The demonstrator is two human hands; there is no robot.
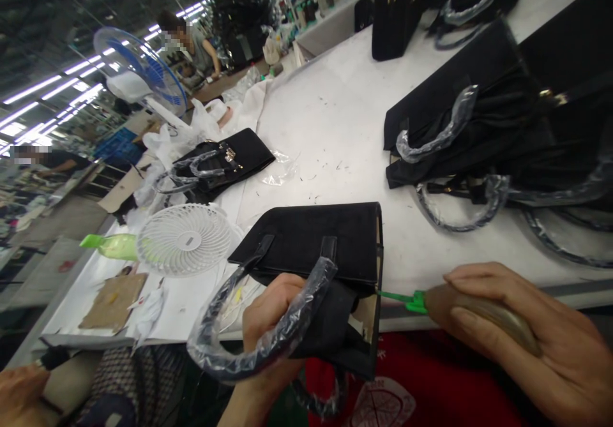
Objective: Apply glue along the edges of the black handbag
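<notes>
A black handbag (316, 239) lies tilted over the table's front edge, its open side facing right and showing a pale lining. Its carrying handle, wrapped in clear plastic, loops toward me. My left hand (271, 315) reaches through that loop and is closed on the bag's body, some fingers hidden behind it. In my right hand (522, 331) is a brown, rounded tool (472, 315) with a green collar and a thin green tip. The tip meets the bag's right edge by the opening; whether it touches I cannot tell.
More black handbags (445, 108) crowd the right side, and another handbag (230, 159) lies farther left. A white fan (189, 239), a pale green bottle (117, 246) and brown cardboard (112, 302) are at left. A blue fan (143, 73) stands beyond. Another person's hand (22, 385) shows bottom left.
</notes>
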